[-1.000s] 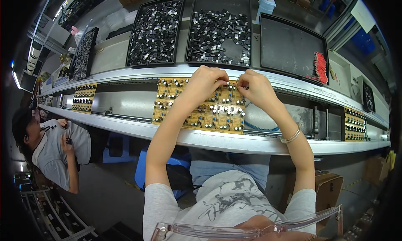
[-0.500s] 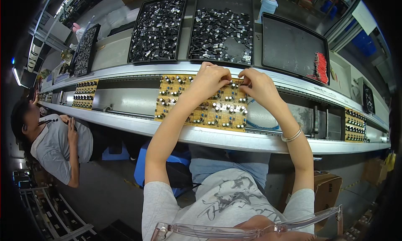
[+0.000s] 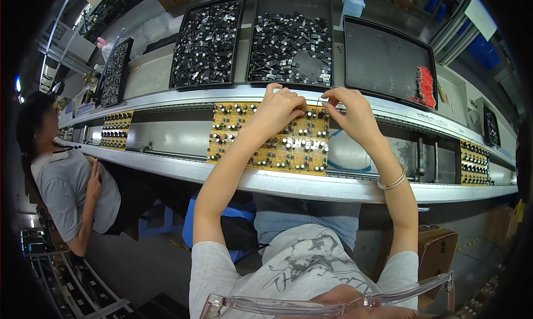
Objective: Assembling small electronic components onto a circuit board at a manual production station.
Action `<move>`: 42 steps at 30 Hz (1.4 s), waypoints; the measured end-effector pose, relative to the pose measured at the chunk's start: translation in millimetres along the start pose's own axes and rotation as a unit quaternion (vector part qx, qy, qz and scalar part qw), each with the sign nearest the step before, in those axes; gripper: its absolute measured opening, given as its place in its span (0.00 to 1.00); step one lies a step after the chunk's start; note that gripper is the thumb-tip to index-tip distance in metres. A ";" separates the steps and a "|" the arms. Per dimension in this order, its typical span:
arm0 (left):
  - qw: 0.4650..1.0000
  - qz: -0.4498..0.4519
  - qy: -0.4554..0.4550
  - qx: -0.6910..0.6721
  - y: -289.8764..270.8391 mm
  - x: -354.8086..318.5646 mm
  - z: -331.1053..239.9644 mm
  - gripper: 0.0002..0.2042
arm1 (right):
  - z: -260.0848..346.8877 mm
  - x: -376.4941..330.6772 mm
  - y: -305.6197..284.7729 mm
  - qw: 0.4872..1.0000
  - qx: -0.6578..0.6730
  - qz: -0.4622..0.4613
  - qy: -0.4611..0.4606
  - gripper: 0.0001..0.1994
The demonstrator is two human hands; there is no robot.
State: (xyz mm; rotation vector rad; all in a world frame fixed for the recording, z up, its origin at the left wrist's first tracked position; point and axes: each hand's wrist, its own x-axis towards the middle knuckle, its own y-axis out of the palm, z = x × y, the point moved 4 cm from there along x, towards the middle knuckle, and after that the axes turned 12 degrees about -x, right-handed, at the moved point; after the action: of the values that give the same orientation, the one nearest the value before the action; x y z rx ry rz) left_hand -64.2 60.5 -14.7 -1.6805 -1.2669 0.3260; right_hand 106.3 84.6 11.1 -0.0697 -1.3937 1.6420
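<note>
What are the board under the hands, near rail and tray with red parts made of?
Board: probably resin laminate, fairly matt; flat, yellow-brown sheet carrying soldering-type components.
Near rail: metal, likely aluminium, satin; silvery grey with soft highlights.
Tray: probably moulded plastic, low sheen; even black with raised rim. Coated metal can't be ruled out.

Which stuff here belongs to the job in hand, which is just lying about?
Job, likely:
circuit-board panel, under the left hand, beside the right hand
loose black parts

Lying about, apparently:
cardboard box
pale-blue container
</note>
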 end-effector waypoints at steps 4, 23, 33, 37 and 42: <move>0.998 -0.011 0.039 0.041 2.8 -1.2 -2.2 0.04 | 0.5 1.4 -4.1 1.000 -0.007 -0.021 -0.011 0.04; 0.986 -0.155 -0.001 0.065 -30.5 0.1 13.6 0.05 | -36.0 102.3 75.7 0.994 -0.052 0.093 -0.019 0.11; 0.988 -0.135 -0.003 0.070 -33.8 26.8 36.1 0.06 | -30.9 57.0 9.3 0.993 0.088 -0.012 0.074 0.07; 0.989 -0.006 0.068 0.127 -28.9 51.1 38.7 0.05 | -30.5 28.8 -13.7 0.984 0.156 -0.033 0.078 0.07; 0.978 0.093 0.047 0.183 -25.2 66.4 41.7 0.03 | -31.0 -1.8 -25.4 0.962 0.232 -0.017 0.144 0.05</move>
State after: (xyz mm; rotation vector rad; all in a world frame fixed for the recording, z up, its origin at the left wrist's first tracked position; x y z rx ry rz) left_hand -79.7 138.6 6.3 -1.4769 -0.9167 0.5515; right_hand 140.5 103.8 19.5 -0.0115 -0.7661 1.8082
